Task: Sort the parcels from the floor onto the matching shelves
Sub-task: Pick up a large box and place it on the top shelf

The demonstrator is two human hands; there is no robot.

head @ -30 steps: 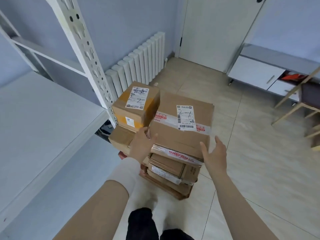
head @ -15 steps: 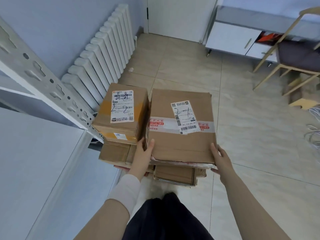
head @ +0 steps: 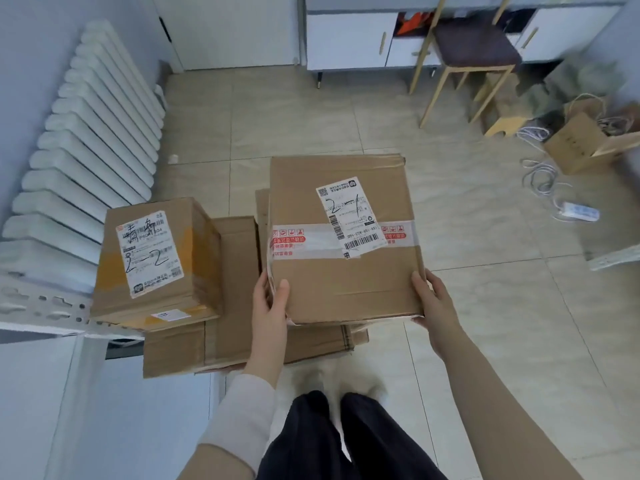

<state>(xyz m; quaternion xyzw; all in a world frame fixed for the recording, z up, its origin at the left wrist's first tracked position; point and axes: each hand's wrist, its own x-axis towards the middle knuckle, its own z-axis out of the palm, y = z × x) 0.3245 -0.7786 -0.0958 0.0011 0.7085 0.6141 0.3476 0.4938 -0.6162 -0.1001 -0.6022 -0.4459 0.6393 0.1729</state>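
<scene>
- We hold the parcel marked "2-1" [head: 346, 282]: a flat, rectangular brown cardboard box with a matte face and scuffed, slightly crushed edges.
- A band of red-printed clear tape crosses its width. A white shipping label [head: 349, 216] sits askew over the tape.
- Its long axis runs away from us, top face up, near short edge toward our body.
- Left grip [head: 268, 306] is clamped on the near left corner, thumb on the top face, fingers wrapped under the edge.
- Right grip [head: 433, 299] is clamped on the near right corner, thumb along the side edge.
- The parcel sits between the grips and extends forward, over the flattened cardboard stack [head: 235, 265] on the tiled floor [head: 311, 126].
- To the left is a taller box marked "2-2" [head: 156, 261], with orange tape and a white label, resting on the same stack.
- A white ribbed radiator [head: 86, 143] lines the left wall, and a perforated white shelf upright [head: 41, 303] is at the lower left.
</scene>
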